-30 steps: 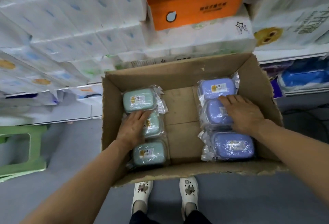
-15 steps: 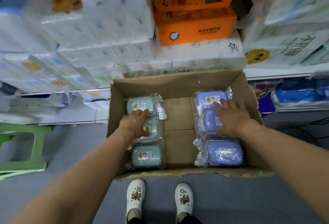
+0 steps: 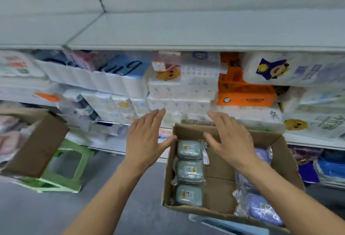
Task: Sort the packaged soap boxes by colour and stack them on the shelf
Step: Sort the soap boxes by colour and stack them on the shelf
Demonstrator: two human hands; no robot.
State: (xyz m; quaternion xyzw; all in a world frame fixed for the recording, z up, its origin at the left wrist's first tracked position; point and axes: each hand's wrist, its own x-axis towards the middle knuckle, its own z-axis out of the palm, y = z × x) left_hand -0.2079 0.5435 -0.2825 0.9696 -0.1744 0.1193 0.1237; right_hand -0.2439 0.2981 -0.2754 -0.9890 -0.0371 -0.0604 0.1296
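Head view: both hands are raised with fingers spread and hold nothing, the left hand (image 3: 147, 137) just outside the left wall of the cardboard box (image 3: 285, 158), the right hand (image 3: 229, 139) over its far edge. In the box, three green soap boxes (image 3: 189, 171) line the left wall and the purple soap boxes (image 3: 261, 208) lie along the right wall, partly hidden by the right forearm. Above the box a bare white shelf (image 3: 205, 31) spans the stacked tissue packs (image 3: 186, 89).

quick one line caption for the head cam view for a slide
Both open hands, left hand and right hand, raised over a cardboard box of green soap boxes and purple soap boxes.
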